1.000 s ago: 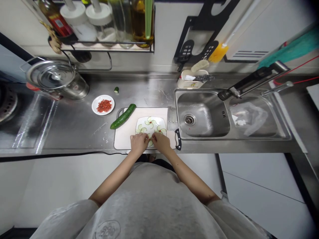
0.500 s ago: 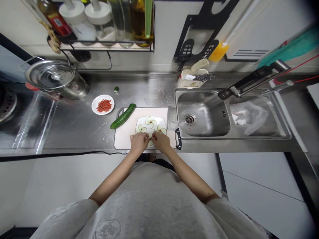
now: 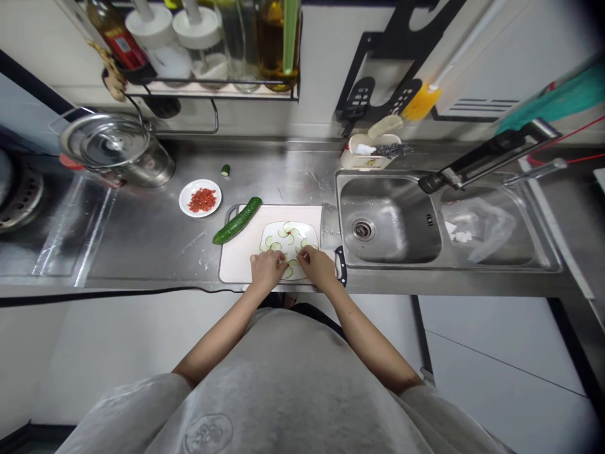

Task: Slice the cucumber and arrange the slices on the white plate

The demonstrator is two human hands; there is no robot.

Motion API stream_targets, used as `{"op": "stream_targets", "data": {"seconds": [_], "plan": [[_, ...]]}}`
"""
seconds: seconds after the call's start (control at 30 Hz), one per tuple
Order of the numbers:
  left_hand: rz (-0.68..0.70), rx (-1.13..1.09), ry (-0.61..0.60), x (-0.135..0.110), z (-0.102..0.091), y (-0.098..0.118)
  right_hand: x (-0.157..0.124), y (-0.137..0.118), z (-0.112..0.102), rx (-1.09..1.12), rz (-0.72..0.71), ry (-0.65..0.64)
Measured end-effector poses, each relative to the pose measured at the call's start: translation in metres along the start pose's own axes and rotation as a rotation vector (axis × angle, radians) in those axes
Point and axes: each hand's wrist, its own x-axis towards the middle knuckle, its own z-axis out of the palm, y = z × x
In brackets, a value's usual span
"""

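A white square plate (image 3: 309, 230) with several curved cucumber slices (image 3: 284, 232) laid in a ring rests on a pale cutting board (image 3: 239, 255). My left hand (image 3: 265, 268) rests at the plate's near left edge with fingers curled over the slices. At the near right edge, my right hand (image 3: 318, 265) has its fingertips pinched together; what they hold is too small to name. A whole cucumber (image 3: 236, 221) lies across the board's far left corner.
A small white dish of red bits (image 3: 200, 198) and a cucumber end (image 3: 225, 169) lie on the steel counter. A black-handled knife (image 3: 340, 268) lies along the board's right side. The sink (image 3: 387, 217) is on the right, a lidded pot (image 3: 116, 148) far left.
My hands have drawn apart a little, the right one shifting rightward along the plate's near edge. The view has shifted slightly.
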Motion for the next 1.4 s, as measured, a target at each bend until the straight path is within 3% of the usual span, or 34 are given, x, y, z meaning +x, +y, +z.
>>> {"op": "stream_targets", "data": {"seconds": [0.17, 0.3, 0.4, 0.5, 0.63, 0.73, 0.83, 1.03, 1.17, 1.4], "plan": [[-0.025, -0.004, 0.015, -0.003, -0.001, 0.007, -0.001, 0.011, -0.002, 0.056, -0.022, 0.047], [-0.029, -0.136, 0.106, 0.004, -0.016, 0.002, 0.001, 0.025, -0.003, 0.102, -0.043, 0.106], [-0.085, -0.267, 0.283, 0.022, -0.042, -0.023, 0.004, 0.035, -0.008, 0.159, -0.051, 0.128], [-0.203, -0.362, 0.473, 0.044, -0.079, -0.062, 0.005, 0.042, -0.017, 0.229, -0.05, 0.178], [-0.382, -0.256, 0.617, 0.07, -0.127, -0.114, 0.005, 0.046, -0.029, 0.296, -0.045, 0.225], [-0.432, -0.114, 0.578, 0.091, -0.148, -0.141, 0.005, 0.046, -0.034, 0.31, -0.04, 0.227], [-0.434, 0.038, 0.517, 0.113, -0.154, -0.155, 0.005, 0.045, -0.034, 0.303, -0.039, 0.221], [-0.257, 0.233, 0.375, 0.148, -0.152, -0.164, 0.005, 0.045, -0.032, 0.309, -0.046, 0.219], [-0.21, 0.179, 0.351, 0.161, -0.151, -0.17, 0.004, 0.046, -0.032, 0.31, -0.02, 0.213], [-0.261, -0.027, 0.399, 0.165, -0.151, -0.175, 0.004, 0.056, -0.03, 0.309, -0.006, 0.212]]}}
